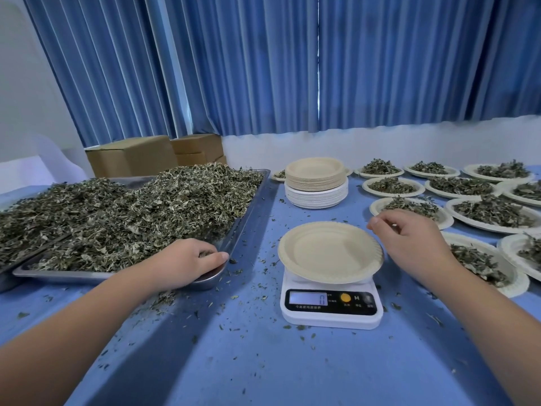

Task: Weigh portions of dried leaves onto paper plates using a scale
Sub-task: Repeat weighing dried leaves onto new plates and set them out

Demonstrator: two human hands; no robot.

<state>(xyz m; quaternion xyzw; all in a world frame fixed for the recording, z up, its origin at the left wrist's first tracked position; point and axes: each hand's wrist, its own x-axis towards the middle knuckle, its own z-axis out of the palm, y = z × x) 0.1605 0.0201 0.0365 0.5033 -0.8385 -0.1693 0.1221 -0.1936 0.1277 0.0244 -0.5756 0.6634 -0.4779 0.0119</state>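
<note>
A white digital scale (331,316) stands on the blue table, and its display reads 0. An empty beige paper plate (328,252) lies on it. To the left, a steel tray (238,230) holds a large heap of dried leaves (131,218). My left hand (187,260) is at the tray's near right corner, its fingers curled round a small bunch of leaves. My right hand (415,240) hovers just right of the empty plate with loosely curled fingers and holds nothing.
A stack of empty paper plates (316,186) stands behind the scale. Several plates filled with leaves (494,213) cover the table's right side. Cardboard boxes (131,156) sit at the back left under blue curtains. Leaf crumbs litter the tabletop (263,361).
</note>
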